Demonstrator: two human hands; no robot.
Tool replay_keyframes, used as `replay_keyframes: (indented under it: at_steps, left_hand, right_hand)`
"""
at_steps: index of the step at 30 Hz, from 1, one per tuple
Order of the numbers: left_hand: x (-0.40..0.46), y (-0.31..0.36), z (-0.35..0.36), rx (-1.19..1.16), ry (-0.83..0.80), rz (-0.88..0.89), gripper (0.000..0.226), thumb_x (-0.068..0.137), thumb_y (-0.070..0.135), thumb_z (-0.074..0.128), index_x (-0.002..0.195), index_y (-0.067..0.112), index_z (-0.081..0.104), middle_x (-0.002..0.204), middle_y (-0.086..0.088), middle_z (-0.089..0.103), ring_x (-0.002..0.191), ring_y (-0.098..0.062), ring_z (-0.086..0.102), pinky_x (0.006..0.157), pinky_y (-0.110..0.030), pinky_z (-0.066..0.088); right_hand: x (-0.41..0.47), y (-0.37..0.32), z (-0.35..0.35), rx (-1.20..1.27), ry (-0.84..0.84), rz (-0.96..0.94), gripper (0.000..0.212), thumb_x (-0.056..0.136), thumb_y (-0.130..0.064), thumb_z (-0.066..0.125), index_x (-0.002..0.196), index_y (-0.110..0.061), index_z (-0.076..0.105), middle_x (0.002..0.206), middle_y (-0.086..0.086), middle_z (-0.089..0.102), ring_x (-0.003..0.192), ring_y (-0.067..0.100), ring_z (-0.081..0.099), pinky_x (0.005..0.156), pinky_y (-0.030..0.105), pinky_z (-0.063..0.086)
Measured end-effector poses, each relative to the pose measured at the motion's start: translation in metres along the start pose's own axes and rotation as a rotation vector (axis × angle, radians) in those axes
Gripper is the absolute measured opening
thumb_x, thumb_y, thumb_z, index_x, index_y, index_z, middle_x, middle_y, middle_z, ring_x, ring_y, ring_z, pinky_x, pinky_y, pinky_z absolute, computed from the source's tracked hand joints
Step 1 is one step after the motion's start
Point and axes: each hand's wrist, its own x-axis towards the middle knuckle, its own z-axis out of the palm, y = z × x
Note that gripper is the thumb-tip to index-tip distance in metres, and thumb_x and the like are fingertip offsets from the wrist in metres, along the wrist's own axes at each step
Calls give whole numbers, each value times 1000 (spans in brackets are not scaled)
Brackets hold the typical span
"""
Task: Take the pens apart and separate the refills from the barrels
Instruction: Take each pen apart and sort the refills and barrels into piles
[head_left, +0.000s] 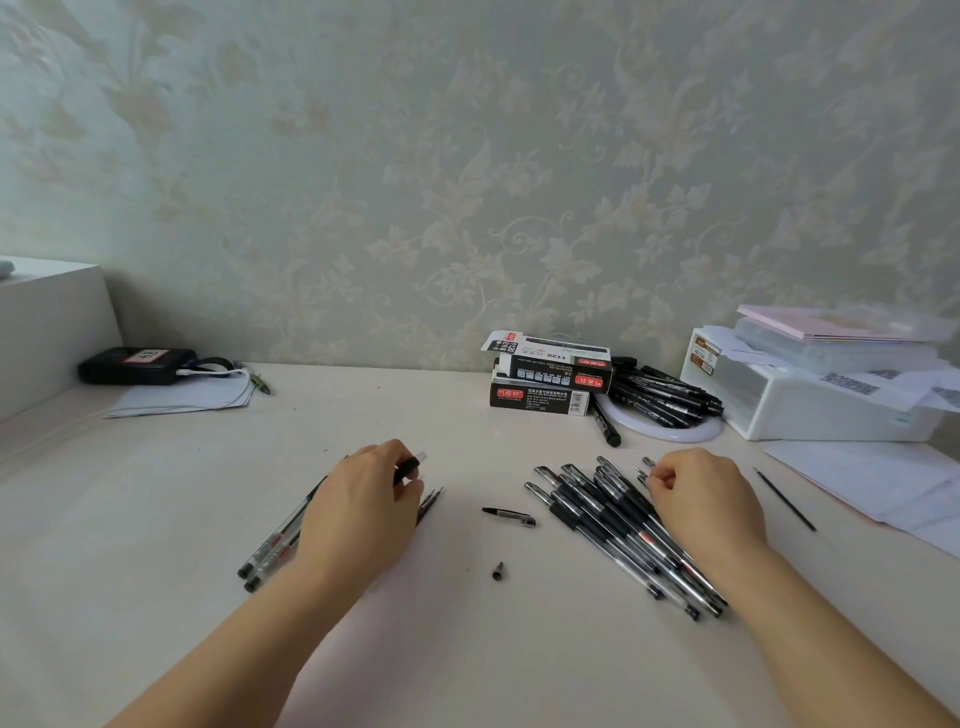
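Head view: left hand (363, 499) curls its grip round a pen barrel (410, 466) above emptied barrels (272, 545) on the bench (467, 665). Right hand (701, 493) rests curled on the heap of whole pens (618, 525); whether its grip holds one I cannot tell. Loose cap (509, 515) and small tip (498, 570) lie between; a nudge could roll them off, or mix the piles.
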Motion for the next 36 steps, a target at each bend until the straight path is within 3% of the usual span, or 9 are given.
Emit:
replay_keyframes:
  at_steps: [9, 12, 15, 18, 22, 25, 29, 32, 36]
  left_hand:
    - [0, -3, -11, 32, 15, -57, 7, 87, 26, 56, 84, 20, 60, 77, 5, 59, 77, -21, 54, 64, -31, 48]
    - [-4, 2, -7, 62, -88, -14, 19, 83, 37, 62, 75, 21, 56, 69, 7, 55, 73, -17, 53, 60, -29, 44]
    - [-6, 3, -6, 101, -153, 5, 13, 81, 35, 62, 77, 24, 56, 72, 8, 55, 76, -14, 51, 60, -28, 43]
    - [-6, 0, -6, 128, -178, 18, 10, 82, 31, 60, 78, 23, 56, 73, 7, 53, 78, -15, 50, 62, -29, 43]
    - [-6, 1, -3, 215, -190, 50, 16, 89, 30, 52, 78, 21, 45, 72, 6, 46, 78, -18, 48, 61, -29, 39]
    - [-6, 1, -1, 238, -184, 66, 17, 90, 29, 49, 77, 20, 43, 70, 5, 45, 77, -20, 49, 61, -31, 40]
    - [-6, 1, -1, 201, -159, 56, 22, 93, 32, 50, 75, 22, 42, 65, 6, 43, 74, -18, 46, 57, -29, 35]
    - [-6, 5, -5, 189, -111, 56, 19, 95, 35, 49, 83, 21, 49, 73, 7, 48, 76, -17, 46, 57, -30, 34]
    - [-5, 19, -14, -64, 47, 158, 16, 92, 37, 54, 84, 23, 56, 80, 10, 59, 69, -9, 51, 60, -28, 41]
  right_hand:
    - [-2, -10, -1, 65, 102, -128, 11, 93, -22, 61, 93, -20, 72, 90, -2, 67, 73, 18, 62, 59, 28, 50]
    - [-7, -19, 1, 218, 102, -239, 8, 89, -22, 65, 87, -25, 72, 86, -9, 66, 68, 10, 59, 61, 27, 47]
    - [-15, -30, 6, 341, 59, -319, 8, 87, -22, 69, 83, -28, 72, 81, -14, 65, 62, 2, 57, 64, 21, 48]
    - [-24, -40, 11, 380, 50, -401, 7, 86, -23, 70, 83, -29, 73, 80, -17, 64, 69, 1, 58, 61, 10, 43]
    - [-33, -49, 15, 375, 50, -466, 7, 85, -25, 70, 81, -31, 72, 77, -17, 62, 68, 1, 57, 61, 15, 45]
    - [-38, -53, 18, 381, 25, -500, 7, 85, -24, 69, 81, -29, 72, 74, -17, 60, 70, 0, 56, 60, 7, 39]
    - [-41, -55, 20, 372, -18, -499, 7, 86, -25, 69, 83, -28, 73, 75, -17, 61, 72, 1, 57, 62, 8, 41]
    - [-42, -58, 17, 428, -50, -456, 7, 87, -23, 70, 83, -27, 75, 77, -14, 65, 69, 4, 58, 64, 12, 44]
    - [-48, -69, 10, 859, -279, -208, 9, 87, -31, 70, 83, -26, 77, 79, -12, 73, 63, 1, 60, 61, 10, 46]
